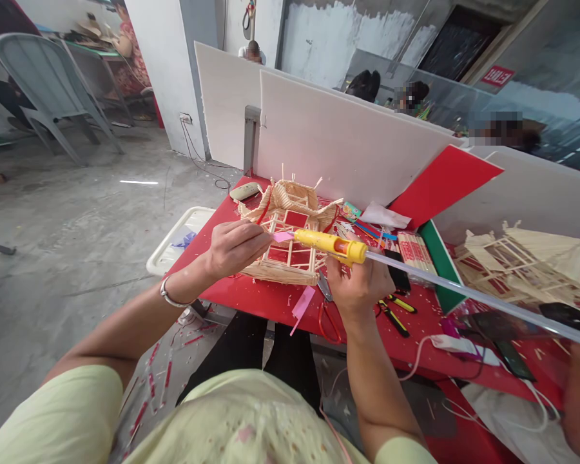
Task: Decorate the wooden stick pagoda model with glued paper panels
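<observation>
My left hand (pixel 238 247) pinches a small pink paper strip (pixel 283 236) above the table. In my right hand (pixel 360 280) is a yellow hot glue gun (pixel 326 243), its nozzle pointing left at the strip, close to or touching it. A long clear glue stick (pixel 459 283) runs out of the gun's back toward the right. Behind and below both hands stands a model building of thin wooden sticks (pixel 290 267), partly hidden by the hands. Another pink paper piece (pixel 303 303) lies at the table's front edge, beside red-handled scissors (pixel 329 320).
On the red table (pixel 265 308) lie yellow-black pliers (pixel 395 314), packs of sticks (pixel 415 252) and a white power strip (pixel 454 345). A second stick model (pixel 522 264) stands at the right. White boards (pixel 343 129) line the back. A white stool (pixel 162 251) is at the left.
</observation>
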### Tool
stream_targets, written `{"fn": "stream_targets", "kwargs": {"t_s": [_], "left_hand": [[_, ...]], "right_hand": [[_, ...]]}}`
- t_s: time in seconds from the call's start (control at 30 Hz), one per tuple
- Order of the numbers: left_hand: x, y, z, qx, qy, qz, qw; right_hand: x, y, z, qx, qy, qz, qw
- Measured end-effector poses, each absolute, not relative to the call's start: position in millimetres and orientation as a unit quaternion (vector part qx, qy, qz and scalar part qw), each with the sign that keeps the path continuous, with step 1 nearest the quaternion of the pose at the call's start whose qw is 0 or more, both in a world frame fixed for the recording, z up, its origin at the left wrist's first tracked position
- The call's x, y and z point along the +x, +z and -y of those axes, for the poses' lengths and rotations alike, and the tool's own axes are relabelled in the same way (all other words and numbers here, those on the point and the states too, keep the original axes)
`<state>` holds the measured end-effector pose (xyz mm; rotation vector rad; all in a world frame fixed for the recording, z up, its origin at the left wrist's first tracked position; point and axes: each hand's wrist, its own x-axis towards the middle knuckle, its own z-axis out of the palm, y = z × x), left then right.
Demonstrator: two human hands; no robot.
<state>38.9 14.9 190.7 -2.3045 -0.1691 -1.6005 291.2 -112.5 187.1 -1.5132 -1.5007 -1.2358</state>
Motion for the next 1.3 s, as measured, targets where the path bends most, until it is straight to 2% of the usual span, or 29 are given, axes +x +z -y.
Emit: {"fn": "stream_targets", "kwargs": {"t_s": [0.33, 0.63, 0.83, 1.3], "left_hand": [[33, 192, -15, -0.81, -0.547, 0.069, 0.2], [38, 186, -16, -0.813, -0.549, 0.055, 0.185], [38, 186, -18, -0.815, -0.54, 0.07, 0.198], [42, 188, -16, -0.802, -0.559, 0.057, 0.204]], "right_hand": [[302, 178, 114, -0.625, -0.458, 0.552, 0.309], [295, 178, 110, -0.572, -0.454, 0.537, 0.423], [292, 172, 113, -0.592, -0.457, 0.543, 0.382], [288, 172, 113, -0.58, -0.45, 0.539, 0.413]]}}
